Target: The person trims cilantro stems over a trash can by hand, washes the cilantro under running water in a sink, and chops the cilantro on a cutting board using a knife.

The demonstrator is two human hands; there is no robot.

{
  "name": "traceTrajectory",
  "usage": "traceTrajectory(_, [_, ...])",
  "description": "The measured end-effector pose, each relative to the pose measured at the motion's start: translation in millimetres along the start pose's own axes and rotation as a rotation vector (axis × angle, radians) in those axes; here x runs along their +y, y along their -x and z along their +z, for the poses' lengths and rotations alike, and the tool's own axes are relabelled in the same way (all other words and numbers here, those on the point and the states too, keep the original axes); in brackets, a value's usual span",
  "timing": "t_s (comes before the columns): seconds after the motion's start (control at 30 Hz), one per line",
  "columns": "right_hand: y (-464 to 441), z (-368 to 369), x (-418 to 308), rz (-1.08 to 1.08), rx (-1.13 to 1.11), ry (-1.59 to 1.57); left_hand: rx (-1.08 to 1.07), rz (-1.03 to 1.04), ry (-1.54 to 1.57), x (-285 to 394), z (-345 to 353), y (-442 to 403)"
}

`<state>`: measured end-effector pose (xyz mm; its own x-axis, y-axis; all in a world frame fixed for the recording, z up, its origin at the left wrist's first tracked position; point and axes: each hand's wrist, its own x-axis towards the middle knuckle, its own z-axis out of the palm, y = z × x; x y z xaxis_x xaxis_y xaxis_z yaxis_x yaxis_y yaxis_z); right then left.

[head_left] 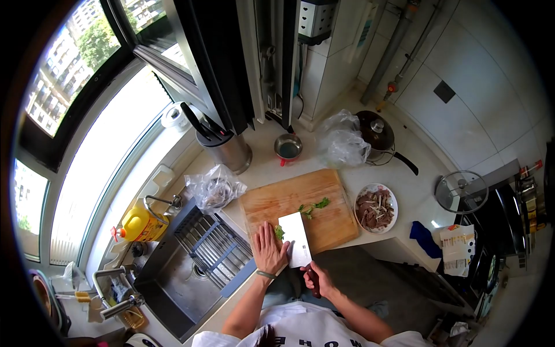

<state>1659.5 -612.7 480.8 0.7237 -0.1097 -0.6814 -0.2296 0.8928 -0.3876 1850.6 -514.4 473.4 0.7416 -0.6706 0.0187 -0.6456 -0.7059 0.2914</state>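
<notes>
My right hand (319, 280) is wrapped round the dark handle of a cleaver (295, 238), whose wide blade lies over the front part of the wooden cutting board (272, 199). Left of the blade, my left hand (269, 250) rests flat on the board with its fingers stretched out. A bit of green herb (279, 232) shows between my left fingers and the blade. More herb sprigs (315, 207) lie on the board beyond the blade. On the counter right of the board is a white plate of sliced meat (376, 209).
A sink (173, 289) with a drying rack (214, 246) is at the left, near a plastic bag (214, 188) and a knife block (225, 151). Behind the board stand a small metal bowl (288, 147) and a lidded pan (376, 130). A blue cloth (425, 239) lies at the right.
</notes>
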Motion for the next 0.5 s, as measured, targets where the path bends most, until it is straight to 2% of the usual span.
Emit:
traceTrajectory(0.33, [-17.8, -3.9, 8.8, 0.107, -0.152, -0.106, -0.026, -0.052, 0.153, 13.7, -8.4, -1.9])
traceTrajectory(0.4, [-8.4, -8.7, 2.2, 0.119, -0.206, -0.173, 0.000, -0.012, 0.191, 28.5, -10.5, -7.5])
traceTrajectory(0.5, [17.7, -20.6, -16.9, 0.019, -0.219, -0.236, 0.007, 0.099, 0.254, 68.6, -16.3, -23.3])
